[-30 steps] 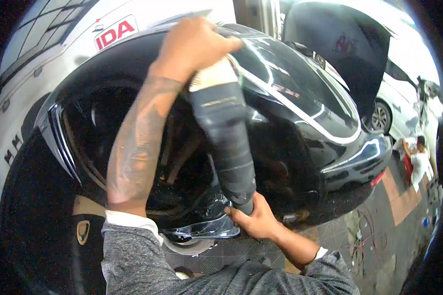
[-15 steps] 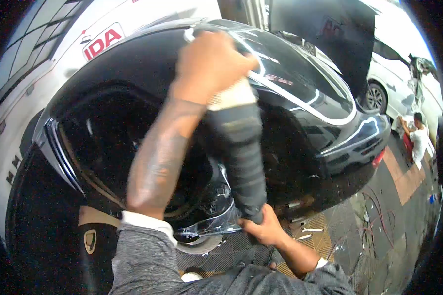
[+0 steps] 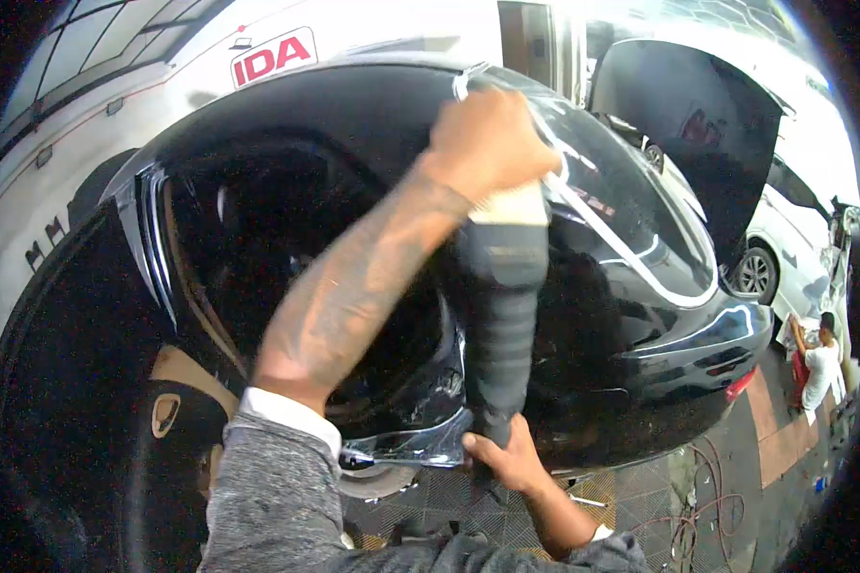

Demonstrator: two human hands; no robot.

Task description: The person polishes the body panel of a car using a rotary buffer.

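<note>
A long black power tool [image 3: 502,325] with a pale head cover [image 3: 516,205] lies across the side of a glossy black car [image 3: 344,100]. My left hand [image 3: 492,138] is closed over the top of its head, near the side window, with the fingertips partly hidden. Lower down, the thumb and fingers of my right hand [image 3: 511,458] wrap the narrow rear end of the tool. White trim or tape [image 3: 631,258] curves around the window to the right of my left hand. What touches the paint under the head cannot be seen.
An open black car door [image 3: 57,334] stands at the left. At the right are a raised black panel [image 3: 688,134], a white car [image 3: 793,229] and a crouching person [image 3: 817,363]. A hose [image 3: 726,511] lies on the floor at the lower right.
Both hands and the tool have moved right in the view, and the head now sits farther right along the car. The camera view has also shifted. Both hands keep their hold.
</note>
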